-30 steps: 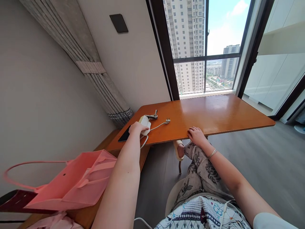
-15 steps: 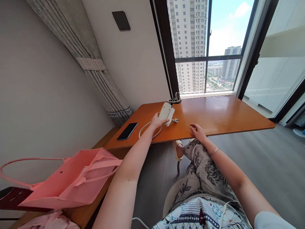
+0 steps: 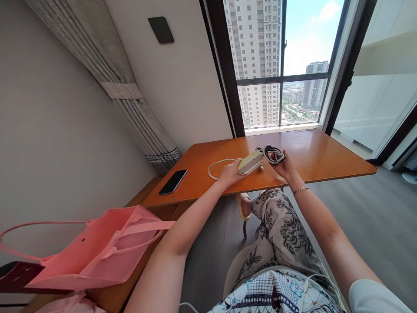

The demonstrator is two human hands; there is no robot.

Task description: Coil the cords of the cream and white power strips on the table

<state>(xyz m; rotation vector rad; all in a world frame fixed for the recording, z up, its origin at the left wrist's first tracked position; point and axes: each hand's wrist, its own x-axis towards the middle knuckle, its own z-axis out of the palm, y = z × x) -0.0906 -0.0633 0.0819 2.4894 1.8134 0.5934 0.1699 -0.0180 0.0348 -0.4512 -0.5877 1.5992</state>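
Note:
My left hand (image 3: 230,174) is closed around a cream block that looks like a power strip (image 3: 249,162), tilted above the wooden table (image 3: 312,152). A second white flat piece shows along its lower side. From its far end a bundle of black and white cable (image 3: 273,154) is coiled, and my right hand (image 3: 286,168) grips this coil on its right side. A small plug (image 3: 260,168) shows just under the block. A loose white cord (image 3: 213,167) loops on the table behind my left hand.
A dark-screened phone (image 3: 173,181) lies at the table's left end. To the lower left, a pink bag (image 3: 104,252) stands on a wooden surface, its strap close to my left forearm. A window (image 3: 283,65) is behind the table, a curtain (image 3: 130,108) to its left.
My right hand has risen from the table's front edge and taken hold of the coiled cable. My left hand has brought the power strip to the right, and the coil has left the table's back edge.

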